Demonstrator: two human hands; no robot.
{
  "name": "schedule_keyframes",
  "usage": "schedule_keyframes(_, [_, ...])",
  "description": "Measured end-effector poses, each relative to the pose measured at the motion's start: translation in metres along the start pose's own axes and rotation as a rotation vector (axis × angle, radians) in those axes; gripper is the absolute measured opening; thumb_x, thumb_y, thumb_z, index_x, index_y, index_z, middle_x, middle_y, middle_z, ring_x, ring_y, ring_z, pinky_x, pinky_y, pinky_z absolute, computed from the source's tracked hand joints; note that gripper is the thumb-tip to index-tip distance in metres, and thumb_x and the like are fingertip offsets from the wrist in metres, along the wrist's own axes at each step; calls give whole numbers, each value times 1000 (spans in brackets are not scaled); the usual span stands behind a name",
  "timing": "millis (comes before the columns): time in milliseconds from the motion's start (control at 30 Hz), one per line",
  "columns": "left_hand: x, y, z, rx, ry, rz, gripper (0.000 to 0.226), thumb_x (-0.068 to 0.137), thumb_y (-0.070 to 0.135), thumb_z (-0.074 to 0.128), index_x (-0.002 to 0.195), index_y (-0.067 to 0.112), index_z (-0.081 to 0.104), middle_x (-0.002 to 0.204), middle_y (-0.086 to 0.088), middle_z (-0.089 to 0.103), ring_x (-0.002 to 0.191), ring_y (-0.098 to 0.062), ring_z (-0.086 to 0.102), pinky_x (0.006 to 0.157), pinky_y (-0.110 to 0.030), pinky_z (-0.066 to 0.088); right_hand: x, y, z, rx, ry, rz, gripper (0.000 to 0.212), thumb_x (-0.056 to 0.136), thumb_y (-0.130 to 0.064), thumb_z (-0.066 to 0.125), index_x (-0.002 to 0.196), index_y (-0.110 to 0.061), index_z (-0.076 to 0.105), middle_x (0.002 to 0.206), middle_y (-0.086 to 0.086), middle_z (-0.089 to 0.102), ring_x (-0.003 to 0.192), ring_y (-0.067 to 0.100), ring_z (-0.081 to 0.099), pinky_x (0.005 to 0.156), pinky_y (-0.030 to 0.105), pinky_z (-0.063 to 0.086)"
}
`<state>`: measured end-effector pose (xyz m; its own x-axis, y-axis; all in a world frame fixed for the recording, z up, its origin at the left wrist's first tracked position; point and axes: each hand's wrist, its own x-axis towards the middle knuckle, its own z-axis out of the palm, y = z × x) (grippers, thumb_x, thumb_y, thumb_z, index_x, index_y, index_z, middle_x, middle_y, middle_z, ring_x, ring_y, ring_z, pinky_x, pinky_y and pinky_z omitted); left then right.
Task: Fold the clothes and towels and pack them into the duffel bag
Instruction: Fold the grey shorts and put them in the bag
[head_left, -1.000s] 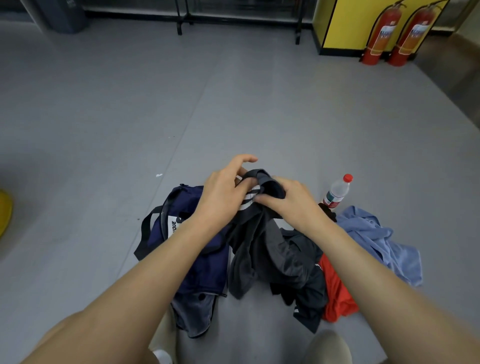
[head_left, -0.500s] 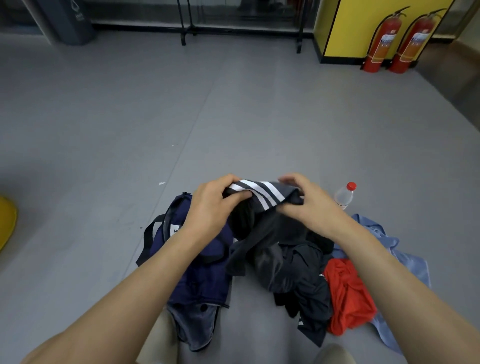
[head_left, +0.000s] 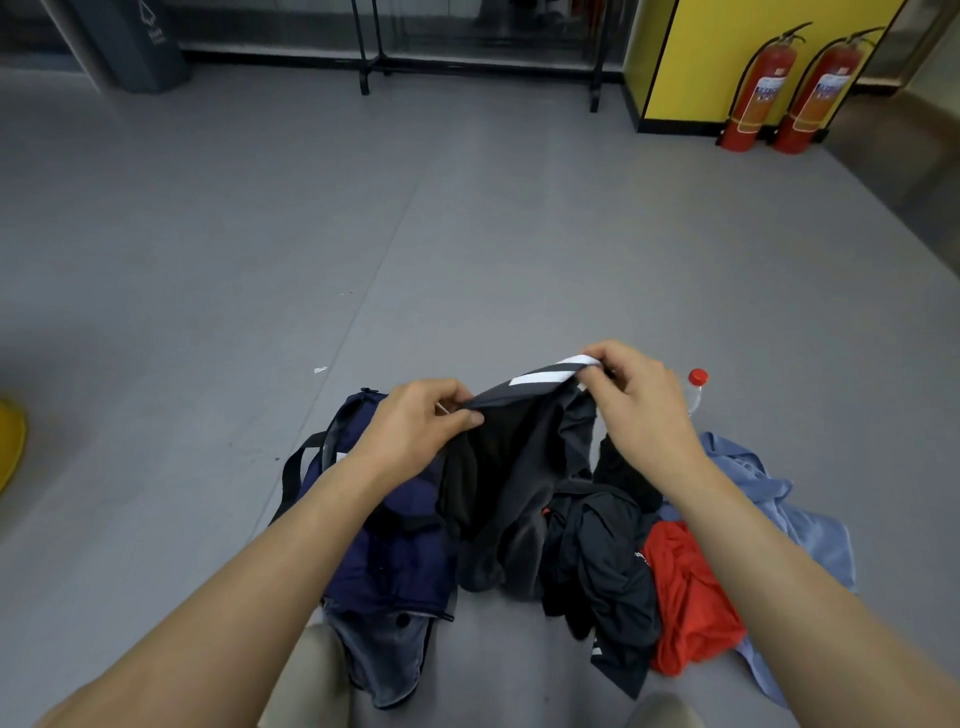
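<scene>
Your left hand (head_left: 421, 426) pinches one end of the top edge of the striped grey garment (head_left: 519, 467), thumb and fingers curled on the cloth. Your right hand (head_left: 639, 400) pinches the other end, at the white stripes. The hands are apart, with the edge stretched between them above the floor (head_left: 467, 234).

The rest of the garment hangs bunched, so you cannot tell what kind of piece it is. It hangs in front of the navy duffel bag (head_left: 395, 561), which lies on the floor under your left forearm; the bag's opening is hard to make out. A grey velvety patch (head_left: 384, 660) at the bag's near end may be bag or cloth; it is unclear which.

The water bottle (head_left: 696, 389) is mostly hidden behind your right hand; only the red cap and a bit of clear body show. Your right forearm covers part of the blue shirt (head_left: 779, 499) and of the red garment (head_left: 685, 587). A yellow object (head_left: 8, 447) is cut off at the left edge, and a dark bin (head_left: 140, 41) is cut off at the top.

Counted: one bag and four garments, including the black garment (head_left: 608, 561) in the heap. There are also one bottle and two fire extinguishers (head_left: 753, 88).
</scene>
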<state>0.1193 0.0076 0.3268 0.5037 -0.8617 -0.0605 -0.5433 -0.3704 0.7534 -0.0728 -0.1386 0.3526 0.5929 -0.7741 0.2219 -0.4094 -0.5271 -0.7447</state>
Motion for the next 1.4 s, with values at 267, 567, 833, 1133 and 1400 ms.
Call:
schedule_keyframes(267, [-9,27,17,-32,81,223,7,99,36,55,95,36,61,85,17,66,74,-7,61,69,-27,47,-11,-17,17,-238,-422,-94,45,89,-47,67,131,-37,55,121,-16,64,107,6,57,93,32,46])
schedule_keyframes(567, [-3,-2,16,183,116,104,7,90,28,62,95,33,64,86,13,57,82,-7,55,80,-38,51,-7,-13,4,50,-94,-53,20,95,-20,57,96,-32,73,87,-18,72,88,3,66,80,27,51])
schedule_keyframes(833, [-4,-2,13,51,121,102,7,99,35,53,103,39,57,99,20,66,92,-3,62,88,-38,51,-2,14,1,-199,-219,138,14,89,-30,62,102,-36,65,96,-9,71,95,21,65,83,37,52])
schedule_keyframes(1133, [-10,14,20,-33,66,183,18,95,38,61,111,45,53,92,16,63,84,-3,61,76,-26,49,-7,-23,26,-214,-179,-118,11,94,-40,59,99,-33,67,85,-14,70,83,10,63,74,32,48])
schedule_keyframes(1400, [-9,2,11,-48,172,115,9,92,29,68,96,37,65,88,22,69,85,-4,65,85,-36,53,-1,13,1,-202,-225,38,6,89,-40,68,87,-36,64,81,-19,66,89,13,65,79,37,50])
